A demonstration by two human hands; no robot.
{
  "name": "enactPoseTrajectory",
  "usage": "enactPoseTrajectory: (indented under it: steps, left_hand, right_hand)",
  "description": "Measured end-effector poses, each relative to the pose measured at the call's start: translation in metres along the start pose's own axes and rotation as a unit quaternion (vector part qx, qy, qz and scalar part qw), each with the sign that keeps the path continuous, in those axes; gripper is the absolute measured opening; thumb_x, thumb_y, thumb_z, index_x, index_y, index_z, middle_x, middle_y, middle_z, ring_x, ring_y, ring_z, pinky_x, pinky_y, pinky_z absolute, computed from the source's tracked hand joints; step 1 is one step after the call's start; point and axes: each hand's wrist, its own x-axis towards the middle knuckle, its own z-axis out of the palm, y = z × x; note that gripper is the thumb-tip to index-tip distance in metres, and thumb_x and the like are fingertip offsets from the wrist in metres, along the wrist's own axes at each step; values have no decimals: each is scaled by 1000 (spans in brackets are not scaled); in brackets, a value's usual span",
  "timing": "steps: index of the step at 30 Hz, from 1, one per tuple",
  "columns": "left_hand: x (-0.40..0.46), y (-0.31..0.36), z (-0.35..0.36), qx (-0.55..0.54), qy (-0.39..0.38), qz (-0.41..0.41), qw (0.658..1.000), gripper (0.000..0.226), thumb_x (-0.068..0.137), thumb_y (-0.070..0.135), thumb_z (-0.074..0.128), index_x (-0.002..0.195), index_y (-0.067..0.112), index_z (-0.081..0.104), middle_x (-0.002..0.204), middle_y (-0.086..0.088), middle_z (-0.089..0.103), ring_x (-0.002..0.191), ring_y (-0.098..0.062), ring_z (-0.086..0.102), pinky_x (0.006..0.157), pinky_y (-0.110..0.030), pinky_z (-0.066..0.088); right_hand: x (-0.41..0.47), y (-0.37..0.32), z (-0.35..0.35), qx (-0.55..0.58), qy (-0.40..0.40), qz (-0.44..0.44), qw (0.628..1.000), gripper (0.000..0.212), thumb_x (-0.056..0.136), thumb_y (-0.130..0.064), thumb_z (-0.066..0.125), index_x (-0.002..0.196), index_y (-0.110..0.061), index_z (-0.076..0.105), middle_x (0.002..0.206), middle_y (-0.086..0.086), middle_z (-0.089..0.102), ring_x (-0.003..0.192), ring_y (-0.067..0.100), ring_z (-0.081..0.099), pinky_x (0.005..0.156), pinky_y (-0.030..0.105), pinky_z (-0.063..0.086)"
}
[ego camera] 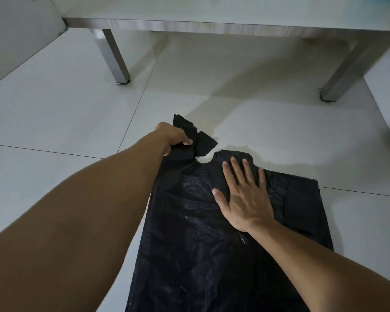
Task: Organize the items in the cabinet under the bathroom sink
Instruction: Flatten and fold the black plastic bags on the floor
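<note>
Black, thin, crinkled plastic makes up the large flat carrier bag (203,233) spread on the pale glossy tiled floor (61,113), and it is the landmark for everything else. The right hand (243,197) lies flat on the bag's upper middle, fingers straight and spread, pressing the film down without gripping. The left hand (177,138) is beyond the bag's far left corner, fingers curled round one of the bag's handle loops (203,140), which stands slightly lifted off the floor; the other handle (234,155) lies flat just past the right fingertips. Judging from this, the bag is being smoothed and folded before storage. Slick plastic on polished tile could slide as one sheet if the left hand pulls harder than the right hand pins, and the fold would then skew. Air trapped under the wrinkled centre may also puff the layers apart, and a sharp tug at the narrow handle root could stretch or tear it. The doubled strip along the bag's right edge looks ready to unfold if disturbed. Room is generous: bare floor opens to the left of the bag and beyond it. Farther past the bag stands the white cabinet base (212,25) on two grey metal legs, one (113,57) to the far left and one (345,73) to the far right, both well apart from the bag; the low underside edge is the only thing to mind when reaching forward.
</note>
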Motion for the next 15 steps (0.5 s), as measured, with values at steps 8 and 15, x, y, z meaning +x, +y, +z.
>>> enactPoseTrajectory:
  steps: [8, 15]
  left_hand:
    - [-1, 1, 8, 78, -15, 57, 995, 55, 72, 23, 84, 114, 2, 56, 114, -15, 61, 103, -33, 62, 89, -44, 55]
    - [-17, 11, 0, 175, -104, -45, 978, 53, 90, 20, 69, 134, 3, 44, 133, -18, 51, 122, -39, 51, 100, -49, 44]
  right_hand:
    - [0, 0, -1, 4, 2, 4, 1000, 80, 91, -70, -1, 157, -27, -7, 164, -2, -15, 151, 23, -13, 121, 54, -4]
    - [-1, 0, 0, 6, 12, 5, 1000, 80, 92, -69, 2, 158, -26, 0, 165, -1, -8, 152, 25, -9, 121, 54, -3]
